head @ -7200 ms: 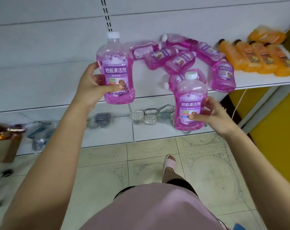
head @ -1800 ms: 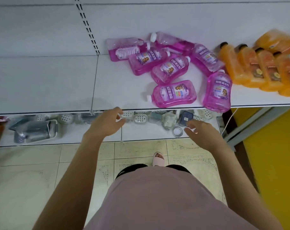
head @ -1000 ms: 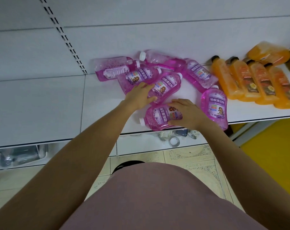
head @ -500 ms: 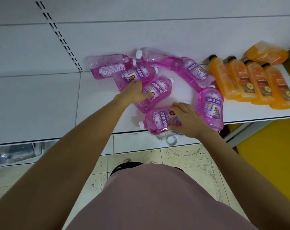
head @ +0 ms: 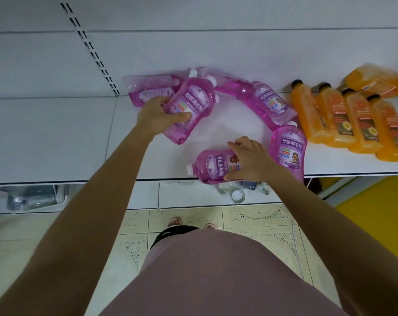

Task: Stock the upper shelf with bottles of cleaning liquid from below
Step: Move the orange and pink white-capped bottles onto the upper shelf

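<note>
The person's left hand (head: 155, 117) has its fingers (head: 161, 101) curled round a pink bottle (head: 193, 103) at the far left of the heap on the white shelf (head: 56, 137), while the right hand (head: 248, 160) clasps another pink bottle (head: 212, 166) lying at the shelf's near edge, orange bottles (head: 343, 119) lined up to the right

Both forearms bare, rising from the lower corners of view and converging forward. Left arm reaches farther out. Left hand (head: 158, 117) grips a tilted purple bottle (head: 193, 103), thumb laid across the label and fingers wrapped behind it, mostly hidden. Right hand (head: 248, 160) is nearer the body, palm down. Its fingers are spread over the top of a lying purple bottle (head: 212, 167), thumb hooked along its near side. Hands well apart, not touching.
</note>
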Available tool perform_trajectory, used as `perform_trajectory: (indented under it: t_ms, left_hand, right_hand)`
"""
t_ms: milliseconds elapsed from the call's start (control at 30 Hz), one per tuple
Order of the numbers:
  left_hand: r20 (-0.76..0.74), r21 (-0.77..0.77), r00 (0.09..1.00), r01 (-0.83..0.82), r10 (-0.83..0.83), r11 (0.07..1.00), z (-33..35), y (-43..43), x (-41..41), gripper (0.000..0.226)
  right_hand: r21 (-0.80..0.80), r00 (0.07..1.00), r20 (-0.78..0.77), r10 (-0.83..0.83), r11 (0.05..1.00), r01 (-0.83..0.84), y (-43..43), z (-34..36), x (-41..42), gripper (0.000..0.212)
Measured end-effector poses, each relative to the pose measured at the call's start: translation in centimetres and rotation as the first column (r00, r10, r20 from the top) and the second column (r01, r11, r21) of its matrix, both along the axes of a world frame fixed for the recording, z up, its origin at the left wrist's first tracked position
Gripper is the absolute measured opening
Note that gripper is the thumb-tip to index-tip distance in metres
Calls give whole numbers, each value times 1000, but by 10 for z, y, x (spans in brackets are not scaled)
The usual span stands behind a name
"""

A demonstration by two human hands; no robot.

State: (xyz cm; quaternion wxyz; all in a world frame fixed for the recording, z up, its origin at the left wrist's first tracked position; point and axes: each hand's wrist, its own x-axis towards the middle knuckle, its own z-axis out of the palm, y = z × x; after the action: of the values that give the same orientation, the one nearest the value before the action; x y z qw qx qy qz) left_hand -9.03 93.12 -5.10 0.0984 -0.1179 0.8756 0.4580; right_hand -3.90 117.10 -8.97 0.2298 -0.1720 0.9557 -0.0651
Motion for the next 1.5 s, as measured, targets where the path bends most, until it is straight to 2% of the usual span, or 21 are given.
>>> perform_trajectory:
  t_ms: [67,133,233,300,433,533,633,800,900,1033,1100,1167,1233,1367,1500]
  left_hand:
    - [-16,153,986,-162,167,975,2,-14,17,48]
    - [-23,236,942,-321,335,917,-1,-28,33,55]
    - [37,344,879,-458,476,820,-5,-45,58,60]
    - [98,391,858,-499,504,774,-7,-52,73,59]
    - [158,398,858,-508,488,764,-12,-58,99,55]
    - [187,393,871,-490,454,778,-13,-62,112,55]
    - [174,419,889,-456,423,786,-12,-67,120,55]
    - [75,467,949,-304,305,831,4,-86,144,39]
    - [-14,481,963,-228,268,846,16,-105,165,36]
    - [-100,476,972,-141,212,868,37,-130,195,36]
    - [-165,473,964,-107,207,875,52,-140,212,36]
    - [-246,473,948,-66,203,879,72,-146,229,33]
    - [-321,481,928,-13,190,877,96,-151,246,36]
    - [-474,474,868,113,145,873,152,-157,268,46]
    - [-615,438,780,210,121,874,208,-155,269,50]
  right_hand:
    - [-7,992,-29,-122,993,122,-3,-4,-2,88]
    - [-54,954,-13,-300,953,299,-7,-6,-8,88]
    - [-152,871,194,-452,863,482,-10,-2,-20,102]
    - [-156,815,335,-472,826,542,-9,5,-29,100]
    - [-155,722,533,-441,788,595,0,8,-40,53]
    - [-167,571,704,-421,684,710,-3,1,-25,36]
    - [-268,519,758,-394,538,799,-11,-3,-3,32]
    - [-461,642,635,-430,456,761,-14,0,48,25]
    - [-543,662,619,-422,379,750,-24,13,91,41]
    - [-654,686,600,-412,242,717,-45,34,150,41]
    - [-708,716,568,-406,203,677,-54,44,175,52]
    - [-764,754,515,-408,179,619,-61,60,198,79]
    - [-820,800,456,-391,166,548,-66,79,215,94]
    - [-904,890,315,-331,181,387,-72,132,232,79]
    - [-964,951,184,-248,143,224,-80,185,229,74]
